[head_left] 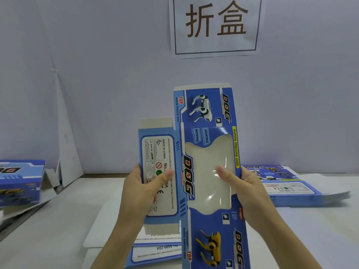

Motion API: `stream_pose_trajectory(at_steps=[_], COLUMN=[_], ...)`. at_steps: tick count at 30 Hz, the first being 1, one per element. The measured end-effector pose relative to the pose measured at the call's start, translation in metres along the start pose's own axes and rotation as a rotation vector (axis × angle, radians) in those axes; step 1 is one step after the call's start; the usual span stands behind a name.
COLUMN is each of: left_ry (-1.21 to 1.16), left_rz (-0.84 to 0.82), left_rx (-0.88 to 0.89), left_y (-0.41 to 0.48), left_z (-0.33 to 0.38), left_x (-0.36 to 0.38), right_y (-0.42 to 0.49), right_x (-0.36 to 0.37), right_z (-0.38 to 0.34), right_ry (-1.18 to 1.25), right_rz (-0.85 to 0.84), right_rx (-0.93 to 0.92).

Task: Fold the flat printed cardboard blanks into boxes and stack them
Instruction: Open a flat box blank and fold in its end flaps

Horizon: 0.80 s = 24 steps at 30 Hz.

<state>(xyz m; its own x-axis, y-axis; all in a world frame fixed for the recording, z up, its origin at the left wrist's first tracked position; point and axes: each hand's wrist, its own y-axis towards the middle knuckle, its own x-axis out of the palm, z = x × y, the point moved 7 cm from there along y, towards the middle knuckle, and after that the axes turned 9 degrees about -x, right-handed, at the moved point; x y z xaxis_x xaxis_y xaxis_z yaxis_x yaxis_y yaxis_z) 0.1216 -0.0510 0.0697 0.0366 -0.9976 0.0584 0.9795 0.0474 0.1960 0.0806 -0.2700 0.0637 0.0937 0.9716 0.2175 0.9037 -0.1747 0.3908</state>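
Note:
I hold a flat blue printed cardboard blank upright in front of me, with "DOG" lettering, robot dog pictures and a clear plastic window. My left hand grips its left panel, the one with the white label, thumb on the front. My right hand grips its right edge, thumb pressed on the window. A pile of flat blanks lies on the table at the right. More flat blanks lie below my hands. A folded blue box stands at the far left.
A white table runs under everything. A pale wall rises behind it, with a paper sign bearing two large characters. A white cardboard piece leans against the wall at the left.

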Motion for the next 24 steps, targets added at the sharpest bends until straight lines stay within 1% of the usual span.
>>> stream_pose_trajectory(at_steps=[3,5,7,8,10,11,12,14,16,18,19,20,21,23,24], left_ry=[0.016,0.056,0.189,0.295,0.508,0.571,0.572,0.428,0.193,-0.025,-0.084,-0.107,-0.114,-0.105,-0.105], left_rz=[-0.023,-0.037,-0.034,-0.029,-0.045,-0.072,-0.118,-0.239,-0.293,-0.238,-0.184,-0.150,-0.138,-0.135,-0.139], left_rx=[0.046,0.137,0.241,0.289,0.354,0.367,0.374,0.356,0.276,0.149,0.123,0.123,0.124,0.106,0.095], left_y=[-0.003,-0.009,-0.017,-0.021,-0.031,-0.037,-0.043,-0.052,-0.053,-0.045,-0.040,-0.034,-0.028,-0.019,-0.016], left_z=[0.007,0.015,0.022,0.024,0.024,0.023,0.022,0.022,0.026,0.026,0.026,0.027,0.028,0.029,0.028], left_x=[0.005,0.012,0.020,0.026,0.040,0.047,0.054,0.063,0.061,0.048,0.039,0.031,0.023,0.011,0.008], right_y=[0.000,-0.002,-0.004,-0.004,-0.007,-0.010,-0.012,-0.019,-0.026,-0.031,-0.031,-0.030,-0.028,-0.021,-0.018], right_x=[0.000,-0.002,-0.001,0.000,0.007,0.012,0.018,0.035,0.053,0.065,0.068,0.068,0.064,0.048,0.037], right_z=[-0.004,-0.007,-0.008,-0.009,-0.017,-0.022,-0.026,-0.031,-0.031,-0.030,-0.030,-0.032,-0.035,-0.042,-0.045], right_ry=[-0.027,-0.075,-0.071,-0.044,-0.031,-0.053,-0.072,-0.083,-0.138,-0.207,-0.252,-0.318,-0.406,-0.556,-0.555], right_rz=[0.026,0.059,0.084,0.101,0.134,0.138,0.130,0.035,-0.124,-0.253,-0.288,-0.297,-0.267,-0.124,-0.049], right_rx=[-0.047,-0.079,-0.093,-0.112,-0.201,-0.263,-0.320,-0.392,-0.424,-0.422,-0.422,-0.437,-0.466,-0.532,-0.541])
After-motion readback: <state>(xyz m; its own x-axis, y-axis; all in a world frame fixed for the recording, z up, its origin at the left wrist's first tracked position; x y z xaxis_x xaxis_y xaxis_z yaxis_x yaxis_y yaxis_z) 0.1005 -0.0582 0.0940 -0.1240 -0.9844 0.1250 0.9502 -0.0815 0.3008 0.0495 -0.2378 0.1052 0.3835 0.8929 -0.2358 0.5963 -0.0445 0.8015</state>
